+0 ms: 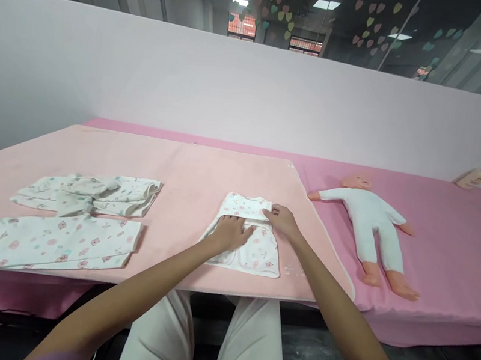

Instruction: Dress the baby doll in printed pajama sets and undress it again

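Note:
A small white printed baby garment (259,253) lies folded on the table in front of me, its upper part turned down as a band. My left hand (231,233) rests on the middle of it, fingers laid flat and thumb apart. At the garment's upper right edge, my right hand (284,220) has its fingers curled, with the thumb on the cloth, pinching that edge. Farther left lie printed baby trousers (48,241), stretched out sideways. Behind them is another folded printed garment (128,196) with a bunched piece of cloth (84,189) on top.
A peach mat (188,165) covers much of the pink-clothed table (461,251). On the right a baby doll (367,215) in a white suit lies on its back. Near the back right, a pale packet or bottle (473,178) leans by the white partition (254,94).

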Motion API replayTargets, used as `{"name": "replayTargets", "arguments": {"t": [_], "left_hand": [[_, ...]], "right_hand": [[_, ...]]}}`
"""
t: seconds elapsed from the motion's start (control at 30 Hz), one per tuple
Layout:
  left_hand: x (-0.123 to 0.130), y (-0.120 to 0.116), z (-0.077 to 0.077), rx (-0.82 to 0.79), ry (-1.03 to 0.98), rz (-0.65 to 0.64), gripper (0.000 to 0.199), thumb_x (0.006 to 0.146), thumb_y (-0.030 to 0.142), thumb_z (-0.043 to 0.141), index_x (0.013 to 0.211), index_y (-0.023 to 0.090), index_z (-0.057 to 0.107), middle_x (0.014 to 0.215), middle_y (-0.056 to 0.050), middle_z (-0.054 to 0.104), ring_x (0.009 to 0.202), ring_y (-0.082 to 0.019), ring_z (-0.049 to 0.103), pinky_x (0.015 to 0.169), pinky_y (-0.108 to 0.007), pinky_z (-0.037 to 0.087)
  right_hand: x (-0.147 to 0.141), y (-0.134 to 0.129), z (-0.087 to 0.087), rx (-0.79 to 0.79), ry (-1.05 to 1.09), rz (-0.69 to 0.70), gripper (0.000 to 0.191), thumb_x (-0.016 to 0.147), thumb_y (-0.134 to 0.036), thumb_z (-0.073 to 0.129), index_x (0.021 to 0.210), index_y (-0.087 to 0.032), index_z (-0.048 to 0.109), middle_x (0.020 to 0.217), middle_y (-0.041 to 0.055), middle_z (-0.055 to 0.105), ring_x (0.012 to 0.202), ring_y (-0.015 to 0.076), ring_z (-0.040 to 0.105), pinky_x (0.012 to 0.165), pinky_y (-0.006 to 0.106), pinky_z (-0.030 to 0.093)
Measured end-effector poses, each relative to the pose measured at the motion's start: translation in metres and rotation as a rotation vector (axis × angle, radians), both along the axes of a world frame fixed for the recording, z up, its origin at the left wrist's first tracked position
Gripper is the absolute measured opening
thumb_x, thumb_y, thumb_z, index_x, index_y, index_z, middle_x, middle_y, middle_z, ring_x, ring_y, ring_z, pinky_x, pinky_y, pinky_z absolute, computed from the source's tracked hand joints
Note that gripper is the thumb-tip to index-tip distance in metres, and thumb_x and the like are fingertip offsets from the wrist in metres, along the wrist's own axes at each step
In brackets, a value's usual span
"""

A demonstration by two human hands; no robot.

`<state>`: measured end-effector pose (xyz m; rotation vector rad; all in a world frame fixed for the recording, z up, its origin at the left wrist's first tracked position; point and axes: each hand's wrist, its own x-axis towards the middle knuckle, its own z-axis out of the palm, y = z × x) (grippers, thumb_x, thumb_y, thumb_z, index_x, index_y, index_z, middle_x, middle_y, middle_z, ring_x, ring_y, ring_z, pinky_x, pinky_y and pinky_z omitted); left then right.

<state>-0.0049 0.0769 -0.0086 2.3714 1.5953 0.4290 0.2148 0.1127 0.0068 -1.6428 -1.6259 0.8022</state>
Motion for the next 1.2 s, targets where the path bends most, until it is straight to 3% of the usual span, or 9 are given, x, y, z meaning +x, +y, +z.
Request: {"name": "replayTargets", "arguments": {"t": [0.23,0.43,0.53,0.6,0.73,0.83,0.97,1.07,1.2], "left_hand": [[0.005,-0.001,0.005,-0.009,0.025,0.035,0.061,0.104,0.067,0.037,0.101,0.021,0.077,0.124,-0.024,0.077,0.132,-0.048,0.063,0.109,-0.063,0.042],[-0.005,-0.011,0.011,-0.007,0.107,-0.029,0.055,0.105,0.063,0.041,0.124,0.023,0.074,0.134,-0.022,0.073,0.132,-0.046,0.063,0.111,-0.062,0.041],[-0.012,-0.029,0.024,0.059,0.176,-0.04,0.046,0.103,0.056,0.051,0.133,0.026,0.069,0.139,-0.02,0.071,0.129,-0.043,0.063,0.106,-0.057,0.046],[-0.012,-0.037,0.036,0.115,0.239,-0.007,0.044,0.105,0.053,0.048,0.125,0.021,0.071,0.126,-0.021,0.074,0.122,-0.041,0.065,0.098,-0.054,0.05],[-0.012,-0.021,0.054,0.245,0.207,-0.026,0.05,0.113,0.046,0.031,0.115,0.014,0.069,0.114,-0.019,0.075,0.116,-0.035,0.066,0.099,-0.051,0.051],[-0.018,0.016,0.044,0.28,0.122,-0.151,0.045,0.113,0.037,0.03,0.134,0.015,0.064,0.147,-0.016,0.066,0.139,-0.029,0.059,0.117,-0.046,0.045],[-0.034,0.052,0.007,0.164,0.131,-0.135,0.056,0.113,0.037,0.031,0.162,0.016,0.047,0.175,-0.013,0.041,0.164,-0.028,0.035,0.136,-0.05,0.025],[-0.042,0.059,-0.012,0.126,0.106,-0.11,0.064,0.113,0.045,0.025,0.17,0.018,0.035,0.18,-0.011,0.029,0.169,-0.027,0.025,0.138,-0.054,0.017],[-0.045,0.058,-0.018,0.121,0.074,-0.109,0.066,0.113,0.048,0.024,0.173,0.021,0.032,0.181,-0.009,0.026,0.17,-0.027,0.021,0.139,-0.054,0.016]], "right_hand": [[-0.002,-0.011,-0.018,0.053,-0.132,-0.037,0.035,0.087,-0.058,0.074,0.084,-0.025,0.059,0.08,-0.0004,0.072,0.077,0.0208,0.066,0.069,0.031,0.043],[-0.006,-0.017,-0.028,0.118,-0.138,-0.042,0.032,0.093,-0.056,0.069,0.092,-0.026,0.057,0.08,-0.0019,0.07,0.077,0.0201,0.065,0.07,0.031,0.042],[-0.007,-0.018,-0.034,0.157,-0.151,-0.042,0.031,0.095,-0.055,0.066,0.099,-0.026,0.056,0.079,-0.0026,0.066,0.078,0.0208,0.064,0.069,0.032,0.042],[-0.008,-0.018,-0.035,0.21,-0.143,-0.066,0.036,0.094,-0.055,0.067,0.109,-0.026,0.055,0.083,-0.002,0.065,0.08,0.0223,0.064,0.071,0.033,0.045],[-0.011,-0.022,-0.03,0.456,-0.201,-0.08,0.045,0.094,-0.052,0.068,0.125,-0.022,0.058,0.112,0.0105,0.069,0.106,0.0301,0.064,0.094,0.044,0.053],[-0.013,-0.024,-0.025,0.575,-0.302,0.081,0.045,0.103,-0.048,0.057,0.139,-0.021,0.06,0.142,0.0163,0.064,0.135,0.0327,0.056,0.117,0.049,0.046],[-0.011,-0.023,-0.031,0.44,-0.451,0.278,0.06,0.112,-0.05,0.039,0.164,-0.021,0.046,0.175,0.0109,0.041,0.164,0.0293,0.032,0.134,0.051,0.028],[-0.01,-0.021,-0.036,0.278,-0.516,0.315,0.069,0.114,-0.055,0.029,0.174,-0.022,0.029,0.182,0.0077,0.024,0.17,0.0286,0.017,0.137,0.054,0.018],[-0.012,-0.021,-0.037,0.206,-0.524,0.32,0.071,0.114,-0.056,0.022,0.176,-0.021,0.021,0.183,0.0064,0.016,0.171,0.027,0.011,0.138,0.054,0.011]]}}
